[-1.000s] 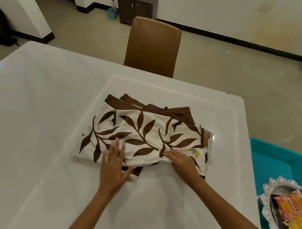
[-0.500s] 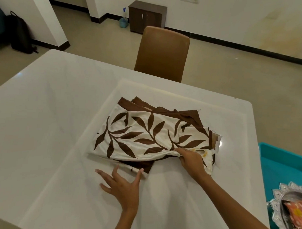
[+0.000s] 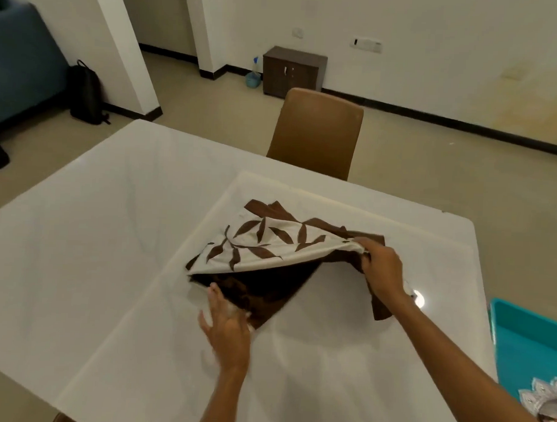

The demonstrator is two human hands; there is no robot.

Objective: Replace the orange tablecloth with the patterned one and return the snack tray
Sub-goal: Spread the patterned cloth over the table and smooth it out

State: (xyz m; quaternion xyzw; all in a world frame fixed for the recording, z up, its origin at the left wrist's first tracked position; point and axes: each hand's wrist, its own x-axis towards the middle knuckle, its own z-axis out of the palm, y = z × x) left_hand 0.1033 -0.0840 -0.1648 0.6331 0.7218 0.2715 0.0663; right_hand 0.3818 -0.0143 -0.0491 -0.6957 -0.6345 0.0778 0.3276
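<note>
Count on inspection: one patterned tablecloth (image 3: pixel 263 245), one white table (image 3: pixel 111 252), one brown chair (image 3: pixel 318 130), one teal bin (image 3: pixel 531 342), one silver tray (image 3: pixel 545 397) (partly cut off), my two hands.

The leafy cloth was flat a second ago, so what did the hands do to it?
The right hand gripped the top layer of the patterned tablecloth and lifted it up and open, showing brown layers beneath. The left hand slid off the top to the cloth's near edge. The cloth stayed on the white table.
</note>
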